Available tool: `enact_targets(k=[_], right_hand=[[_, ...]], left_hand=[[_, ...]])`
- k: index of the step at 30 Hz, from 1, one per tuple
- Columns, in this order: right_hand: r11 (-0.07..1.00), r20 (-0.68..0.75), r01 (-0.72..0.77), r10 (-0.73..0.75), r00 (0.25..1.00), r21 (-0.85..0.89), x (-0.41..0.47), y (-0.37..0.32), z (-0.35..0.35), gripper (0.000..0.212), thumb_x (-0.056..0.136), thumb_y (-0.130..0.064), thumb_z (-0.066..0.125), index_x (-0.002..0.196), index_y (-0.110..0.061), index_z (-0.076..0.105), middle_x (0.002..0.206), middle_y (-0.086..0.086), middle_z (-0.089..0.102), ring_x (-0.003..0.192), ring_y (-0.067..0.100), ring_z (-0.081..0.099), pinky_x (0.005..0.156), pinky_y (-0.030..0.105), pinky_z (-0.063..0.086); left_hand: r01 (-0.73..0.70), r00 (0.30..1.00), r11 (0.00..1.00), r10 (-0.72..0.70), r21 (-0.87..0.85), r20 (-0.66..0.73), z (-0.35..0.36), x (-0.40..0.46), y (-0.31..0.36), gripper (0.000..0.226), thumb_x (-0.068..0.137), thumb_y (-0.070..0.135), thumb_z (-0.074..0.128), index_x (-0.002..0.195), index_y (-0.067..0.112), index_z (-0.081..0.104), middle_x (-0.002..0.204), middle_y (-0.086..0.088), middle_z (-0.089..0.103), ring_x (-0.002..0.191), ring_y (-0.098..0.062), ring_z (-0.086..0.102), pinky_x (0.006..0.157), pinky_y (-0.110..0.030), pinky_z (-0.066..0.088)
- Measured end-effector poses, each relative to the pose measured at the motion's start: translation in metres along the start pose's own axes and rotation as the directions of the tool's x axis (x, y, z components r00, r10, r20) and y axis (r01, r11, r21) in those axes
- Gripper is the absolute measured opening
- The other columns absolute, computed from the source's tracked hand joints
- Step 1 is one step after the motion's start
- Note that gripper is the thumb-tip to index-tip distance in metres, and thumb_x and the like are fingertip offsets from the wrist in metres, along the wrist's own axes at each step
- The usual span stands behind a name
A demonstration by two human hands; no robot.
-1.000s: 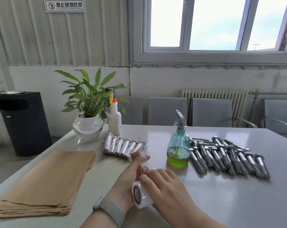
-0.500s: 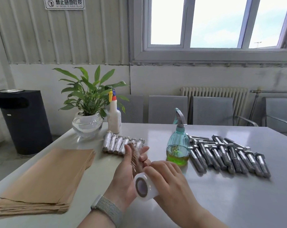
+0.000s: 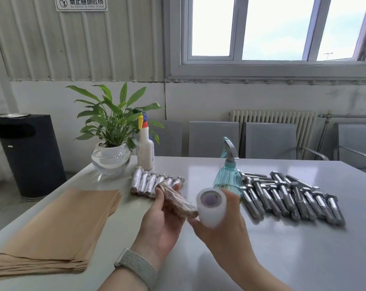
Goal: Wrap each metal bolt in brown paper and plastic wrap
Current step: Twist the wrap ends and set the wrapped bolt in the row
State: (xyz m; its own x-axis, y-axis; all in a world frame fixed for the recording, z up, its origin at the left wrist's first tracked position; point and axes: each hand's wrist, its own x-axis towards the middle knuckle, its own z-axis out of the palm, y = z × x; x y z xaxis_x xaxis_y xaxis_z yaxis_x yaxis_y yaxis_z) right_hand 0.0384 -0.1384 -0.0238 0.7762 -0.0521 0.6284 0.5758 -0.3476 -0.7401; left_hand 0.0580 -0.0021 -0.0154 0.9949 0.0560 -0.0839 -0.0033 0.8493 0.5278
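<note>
Both hands are up over the grey worktop (image 3: 282, 248). The left hand (image 3: 161, 223) grips a paper-wrapped bolt (image 3: 177, 201), thumb and fingers curled round it, the bolt tilted with its near end touching the roll of plastic wrap (image 3: 211, 204). The right hand (image 3: 224, 232) grips that roll from below. Behind them lies a row of finished wrapped bolts (image 3: 154, 182). The bare bolts (image 3: 287, 196) lie to the right, beside a teal spray bottle (image 3: 228, 175). The stack of brown paper (image 3: 58, 232) rests at the left.
</note>
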Motion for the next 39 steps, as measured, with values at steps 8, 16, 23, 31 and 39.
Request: enact_targets(k=[8, 16, 23, 31, 39], right_hand=[[0.504, 0.432, -0.721, 0.580, 0.691, 0.477, 0.013, 0.003, -0.017, 0.042, 0.072, 0.000, 0.076, 0.109, 0.002, 0.057, 0.080, 0.017, 0.060, 0.067, 0.028, 0.062, 0.055, 0.034, 0.052], [0.278, 0.764, -0.907, 0.493, 0.416, 0.315, 0.009, -0.005, -0.026, 0.062, 0.066, -0.022, 0.071, 0.122, -0.003, 0.056, 0.083, 0.015, 0.063, 0.074, 0.030, 0.062, 0.067, 0.033, 0.054], [0.430, 0.711, -0.851, 0.493, 0.502, 0.302, 0.005, -0.004, -0.021, 0.054, 0.061, -0.013, 0.083, 0.106, 0.002, 0.057, 0.073, 0.012, 0.064, 0.071, 0.034, 0.066, 0.073, 0.042, 0.057], [0.424, 0.695, -0.874, 0.554, 0.459, 0.239, 0.016, 0.003, -0.039, 0.058, 0.066, -0.038, 0.079, 0.112, -0.010, 0.060, 0.077, 0.013, 0.066, 0.069, 0.027, 0.064, 0.071, 0.038, 0.053], [0.497, 0.667, -0.853, 0.583, 0.464, 0.159, 0.033, 0.008, -0.054, 0.060, 0.064, -0.029, 0.082, 0.111, -0.005, 0.054, 0.085, 0.021, 0.063, 0.070, 0.038, 0.070, 0.060, 0.040, 0.060]], left_hand=[[-0.300, 0.953, 0.898, 0.300, 0.322, 0.051, -0.001, -0.003, -0.012, 0.035, 0.086, 0.031, 0.057, 0.107, 0.003, 0.059, 0.104, -0.013, 0.073, 0.092, -0.029, 0.072, 0.067, -0.038, 0.060], [-0.573, 0.806, 0.545, 0.511, 0.612, 0.300, -0.003, -0.007, -0.004, 0.031, 0.091, 0.046, 0.052, 0.095, 0.017, 0.061, 0.076, -0.005, 0.068, 0.068, -0.023, 0.068, 0.066, -0.027, 0.055], [-0.466, 0.874, 0.580, 0.421, 0.668, 0.245, 0.000, -0.011, -0.006, 0.060, 0.082, 0.065, 0.047, 0.094, 0.009, 0.064, 0.056, -0.005, 0.047, 0.044, -0.014, 0.043, 0.040, -0.023, 0.039], [-0.260, 0.965, 0.592, 0.146, 0.763, 0.216, -0.003, -0.006, -0.010, 0.079, 0.061, 0.091, 0.050, 0.082, 0.015, 0.056, 0.053, -0.005, 0.046, 0.047, -0.020, 0.047, 0.051, -0.031, 0.050], [-0.184, 0.980, 0.483, 0.024, 0.856, 0.197, 0.000, -0.017, -0.012, 0.053, 0.076, 0.080, 0.040, 0.083, 0.031, 0.059, 0.062, -0.004, 0.061, 0.042, -0.018, 0.053, 0.039, -0.022, 0.040]])
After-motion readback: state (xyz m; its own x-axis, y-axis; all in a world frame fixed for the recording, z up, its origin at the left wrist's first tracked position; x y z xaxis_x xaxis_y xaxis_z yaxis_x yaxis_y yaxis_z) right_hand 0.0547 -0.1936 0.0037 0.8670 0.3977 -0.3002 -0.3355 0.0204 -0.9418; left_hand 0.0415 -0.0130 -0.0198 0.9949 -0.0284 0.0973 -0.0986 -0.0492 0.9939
